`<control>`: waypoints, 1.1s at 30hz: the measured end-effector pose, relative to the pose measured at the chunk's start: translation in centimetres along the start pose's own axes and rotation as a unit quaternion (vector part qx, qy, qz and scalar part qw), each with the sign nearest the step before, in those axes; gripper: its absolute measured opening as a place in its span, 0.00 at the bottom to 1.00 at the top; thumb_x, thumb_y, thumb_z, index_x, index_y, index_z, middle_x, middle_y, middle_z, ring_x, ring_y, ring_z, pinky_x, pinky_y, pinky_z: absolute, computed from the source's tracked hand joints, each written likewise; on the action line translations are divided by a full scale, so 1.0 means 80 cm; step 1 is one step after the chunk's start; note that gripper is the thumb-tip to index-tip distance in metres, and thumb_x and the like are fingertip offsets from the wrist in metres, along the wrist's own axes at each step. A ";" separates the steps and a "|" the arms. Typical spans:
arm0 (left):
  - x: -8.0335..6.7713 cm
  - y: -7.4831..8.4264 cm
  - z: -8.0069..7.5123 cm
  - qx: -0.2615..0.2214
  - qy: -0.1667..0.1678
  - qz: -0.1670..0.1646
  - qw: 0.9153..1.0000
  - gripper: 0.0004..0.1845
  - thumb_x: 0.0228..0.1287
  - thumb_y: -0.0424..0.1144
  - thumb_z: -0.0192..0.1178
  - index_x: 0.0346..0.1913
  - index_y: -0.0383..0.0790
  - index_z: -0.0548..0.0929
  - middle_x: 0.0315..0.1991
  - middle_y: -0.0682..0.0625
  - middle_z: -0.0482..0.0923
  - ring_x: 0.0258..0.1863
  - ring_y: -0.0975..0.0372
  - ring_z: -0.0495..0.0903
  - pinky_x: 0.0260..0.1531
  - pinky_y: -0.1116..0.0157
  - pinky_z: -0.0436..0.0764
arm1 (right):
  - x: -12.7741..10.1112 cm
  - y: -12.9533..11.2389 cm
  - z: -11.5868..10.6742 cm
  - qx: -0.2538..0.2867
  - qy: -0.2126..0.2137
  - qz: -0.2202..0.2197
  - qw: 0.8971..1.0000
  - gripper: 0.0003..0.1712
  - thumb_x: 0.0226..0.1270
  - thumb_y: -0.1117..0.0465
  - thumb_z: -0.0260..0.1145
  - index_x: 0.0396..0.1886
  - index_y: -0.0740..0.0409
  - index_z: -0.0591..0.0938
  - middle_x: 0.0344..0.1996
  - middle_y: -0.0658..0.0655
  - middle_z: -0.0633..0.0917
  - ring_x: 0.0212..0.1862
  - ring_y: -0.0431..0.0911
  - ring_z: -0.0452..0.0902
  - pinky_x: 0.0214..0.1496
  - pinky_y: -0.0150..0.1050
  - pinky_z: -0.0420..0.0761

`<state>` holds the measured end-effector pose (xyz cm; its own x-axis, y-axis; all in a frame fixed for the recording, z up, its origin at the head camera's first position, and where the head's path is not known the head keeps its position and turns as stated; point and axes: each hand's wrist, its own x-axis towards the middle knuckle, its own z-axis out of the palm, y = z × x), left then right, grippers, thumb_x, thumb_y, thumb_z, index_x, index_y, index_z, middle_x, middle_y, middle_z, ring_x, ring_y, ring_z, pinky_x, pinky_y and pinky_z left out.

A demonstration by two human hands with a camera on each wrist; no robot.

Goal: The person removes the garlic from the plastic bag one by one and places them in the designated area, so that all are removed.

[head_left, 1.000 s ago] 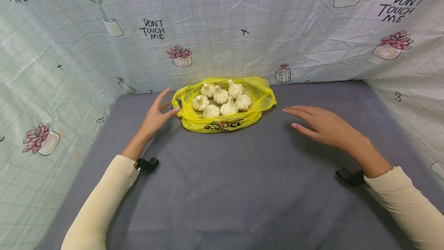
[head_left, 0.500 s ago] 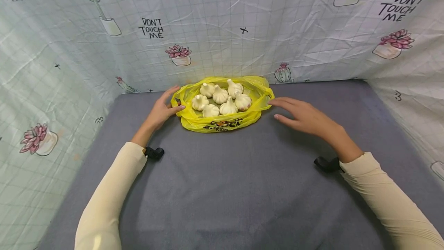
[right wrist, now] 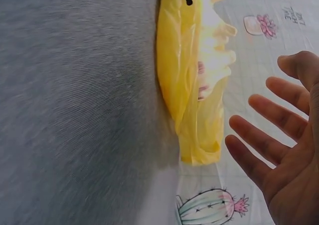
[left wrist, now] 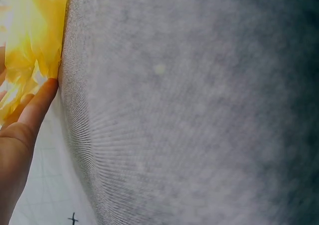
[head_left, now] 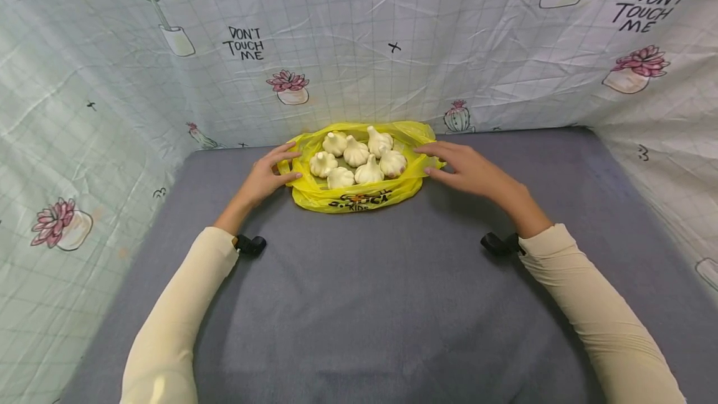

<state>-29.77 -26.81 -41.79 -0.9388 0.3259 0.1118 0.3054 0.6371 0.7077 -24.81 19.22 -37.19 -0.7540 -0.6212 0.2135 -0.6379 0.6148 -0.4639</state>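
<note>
A yellow plastic bag (head_left: 359, 198) lies open at the back middle of the grey table, holding several white garlic bulbs (head_left: 357, 153). My left hand (head_left: 268, 174) is at the bag's left edge, its straight fingers touching the plastic; the left wrist view shows a finger (left wrist: 35, 108) against the yellow bag (left wrist: 30, 41). My right hand (head_left: 462, 167) is at the bag's right rim with its fingers extended. In the right wrist view that hand (right wrist: 284, 150) is spread open just beside the bag (right wrist: 182, 70), and I cannot tell whether it touches. Neither hand holds anything.
The grey cloth table (head_left: 359, 304) is walled at the back and on both sides by a printed sheet (head_left: 392, 48) with cactus drawings. The bag sits close to the back wall. Black wrist mounts (head_left: 249, 244) show at both cuffs.
Both hands have moved inward to the bag. The left hand went from beside it to touching its left edge; the right hand travelled left to the right rim.
</note>
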 end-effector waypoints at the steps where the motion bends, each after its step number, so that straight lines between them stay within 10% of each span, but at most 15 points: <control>1: 0.000 0.000 0.000 0.004 -0.001 0.002 1.000 0.29 0.67 0.42 0.69 0.70 0.44 0.78 0.79 0.55 0.60 0.63 0.56 0.70 0.38 0.62 0.68 | 0.003 0.001 0.000 0.004 -0.001 0.000 1.000 0.27 0.78 0.56 0.61 0.73 0.57 0.73 0.69 0.61 0.75 0.68 0.59 0.71 0.65 0.60 0.70; 24: 0.004 0.006 -0.004 0.063 -0.028 0.024 0.997 0.21 0.69 0.43 0.68 0.62 0.43 0.85 0.70 0.50 0.74 0.74 0.52 0.66 0.61 0.50 0.69 | 0.086 0.006 -0.006 0.067 -0.089 0.000 0.994 0.24 0.79 0.56 0.61 0.70 0.57 0.77 0.66 0.59 0.79 0.62 0.57 0.78 0.62 0.54 0.76; 33: 0.011 0.012 -0.015 0.110 -0.071 0.026 0.991 0.17 0.67 0.43 0.69 0.57 0.43 0.88 0.65 0.47 0.79 0.46 0.54 0.81 0.36 0.60 0.70 | 0.117 0.018 -0.009 0.113 -0.153 0.031 0.981 0.24 0.77 0.57 0.63 0.68 0.58 0.78 0.65 0.60 0.79 0.66 0.57 0.75 0.65 0.51 0.75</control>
<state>-30.46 -26.77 -40.17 -0.8938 0.4471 0.0348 0.3954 0.7490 0.5316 -32.90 14.67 -35.23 -0.6861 -0.7238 -0.0737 -0.5147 0.5545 -0.6539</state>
